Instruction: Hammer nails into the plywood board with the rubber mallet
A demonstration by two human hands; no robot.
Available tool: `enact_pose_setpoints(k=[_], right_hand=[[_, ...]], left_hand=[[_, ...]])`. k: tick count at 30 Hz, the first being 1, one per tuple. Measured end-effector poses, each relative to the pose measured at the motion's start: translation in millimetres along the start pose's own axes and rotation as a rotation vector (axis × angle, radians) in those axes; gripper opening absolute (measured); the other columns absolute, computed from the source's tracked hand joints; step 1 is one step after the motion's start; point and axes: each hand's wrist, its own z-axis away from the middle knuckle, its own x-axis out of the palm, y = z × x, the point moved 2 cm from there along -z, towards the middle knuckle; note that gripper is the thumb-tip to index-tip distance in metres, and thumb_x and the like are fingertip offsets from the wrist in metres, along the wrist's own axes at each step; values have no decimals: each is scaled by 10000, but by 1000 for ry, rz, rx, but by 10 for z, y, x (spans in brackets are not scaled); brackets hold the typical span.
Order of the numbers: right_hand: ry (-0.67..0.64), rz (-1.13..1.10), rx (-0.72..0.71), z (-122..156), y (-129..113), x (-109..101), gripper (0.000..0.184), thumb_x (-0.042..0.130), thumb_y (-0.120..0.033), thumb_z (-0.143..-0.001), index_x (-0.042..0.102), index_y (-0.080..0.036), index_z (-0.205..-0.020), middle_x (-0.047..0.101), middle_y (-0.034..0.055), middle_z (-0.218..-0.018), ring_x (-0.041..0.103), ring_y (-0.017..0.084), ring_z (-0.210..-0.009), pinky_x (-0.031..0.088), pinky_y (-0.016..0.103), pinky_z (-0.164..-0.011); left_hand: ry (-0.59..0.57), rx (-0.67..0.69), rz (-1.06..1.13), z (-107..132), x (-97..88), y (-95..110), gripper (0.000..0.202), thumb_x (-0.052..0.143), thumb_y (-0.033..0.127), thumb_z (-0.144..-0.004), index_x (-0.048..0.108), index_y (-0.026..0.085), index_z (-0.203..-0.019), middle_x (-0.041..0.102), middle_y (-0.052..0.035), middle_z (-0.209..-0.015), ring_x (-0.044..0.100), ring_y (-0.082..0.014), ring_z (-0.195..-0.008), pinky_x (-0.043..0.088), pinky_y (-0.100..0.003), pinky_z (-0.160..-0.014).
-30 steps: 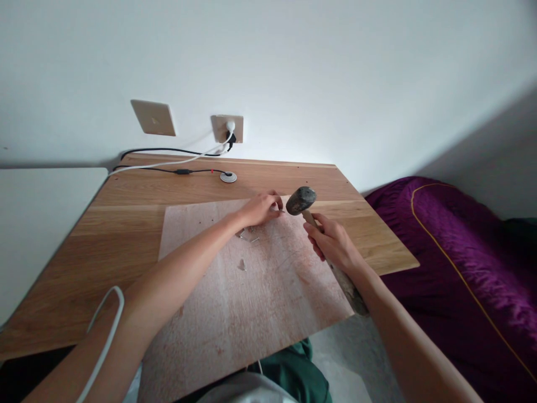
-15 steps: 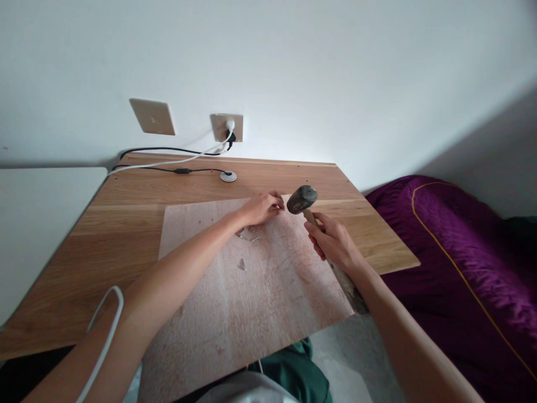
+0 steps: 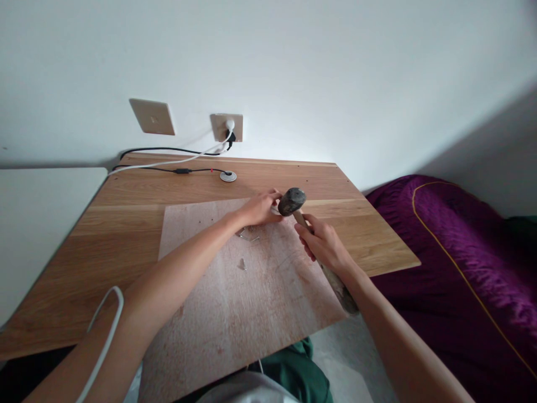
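A thin plywood sheet [image 3: 235, 302] lies on a wooden desk [image 3: 126, 224]. My right hand [image 3: 323, 243] is closed round the wooden handle of a hammer [image 3: 292, 201], whose dark head sits right beside my left fingertips. My left hand [image 3: 260, 208] rests near the sheet's far edge with its fingers pinched together on a small nail, barely visible under the hammer head. Several loose nails [image 3: 247, 236] lie on the sheet just behind that hand, and one more small piece [image 3: 242, 263] lies nearer to me.
Black and white cables [image 3: 168, 162] run along the desk's back edge to a wall socket [image 3: 227, 127]. A white round grommet [image 3: 227, 177] sits in the desk. A purple bed cover [image 3: 457, 263] lies on the right, a white surface [image 3: 37, 212] on the left.
The hammer head has come left and down, from a little apart to right against my left fingertips. My right hand shifted left with it. The left hand stayed put.
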Motion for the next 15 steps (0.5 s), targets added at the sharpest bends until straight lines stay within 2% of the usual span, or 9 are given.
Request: enact_pose_setpoints(k=[4,10,15], right_hand=[[24,-33,39,13,51,0,352,525,-479,-927,609,-191,-1112,553,-74,-604,529,107,-374,427,213,-337],[41,-73,57,51,79,-69,390,541,-497,-909,612,-188,-1138,537,-81,-600,503,99,-370,403,208,-328],[34,-63,45,57,134,-75,384,541,-494,-917,615,-188,-1137,537,-81,-597,501,100,-365,406,212,-330]], left_hand=[[-5,1,41,9,-13,20,377,845,281,-797,729,188,-1144,694,-90,-1170,710,-242,-1001,551,-357,-924],[-1,-26,33,-3,-22,32,104,745,233,-895,746,182,-985,696,-84,-1085,712,-236,-984,554,-363,-922],[-7,-11,19,-22,-22,36,75,698,203,-927,757,180,-966,697,-76,-1044,707,-229,-988,548,-359,-941]])
